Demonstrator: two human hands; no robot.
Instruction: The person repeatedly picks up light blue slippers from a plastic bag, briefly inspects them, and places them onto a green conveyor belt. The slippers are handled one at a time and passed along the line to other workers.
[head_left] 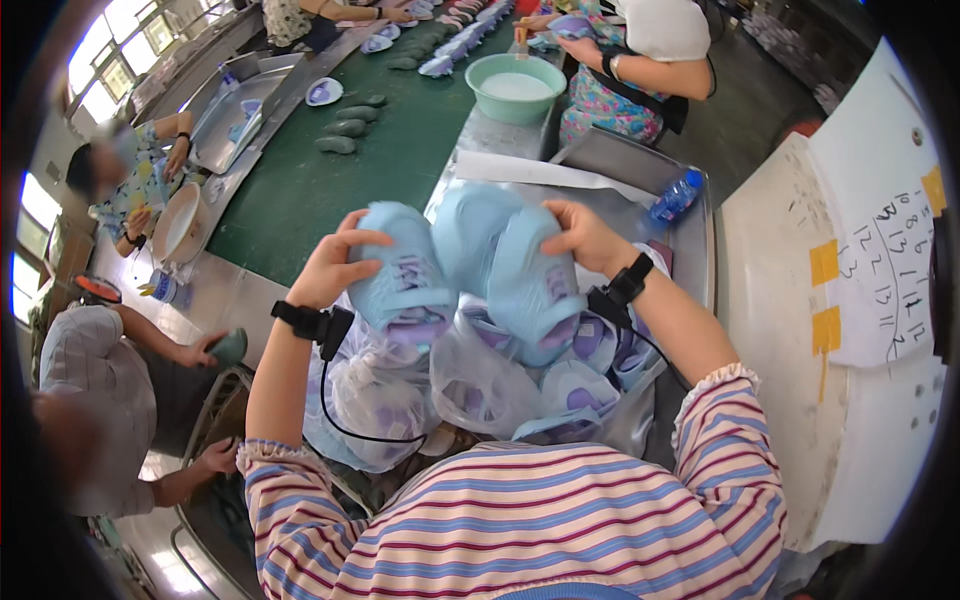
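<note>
My left hand [335, 262] is closed on a light blue shoe upper [402, 255] with lilac lacing and a lilac inside, thumb on its top. At its right, my right hand [592, 240] pinches a matching shoe upper [532, 285] by the side, thumb in front and fingers hidden behind. Another light blue upper [468, 228] shows between the two, partly covered; what supports it I cannot tell. Just below the hands lie clear plastic bags [375, 395] with pale blue and lilac pieces inside. Loose uppers [582, 392] are heaped beside them.
A metal tray [708, 250] at my right holds a blue bottle [677, 195]. Ahead runs a green conveyor belt [275, 210] bearing dark green shoe-shaped pieces [348, 128]. A green basin [515, 88] stands beyond the tray. Co-workers sit left and ahead. A white board [775, 330] rises at right.
</note>
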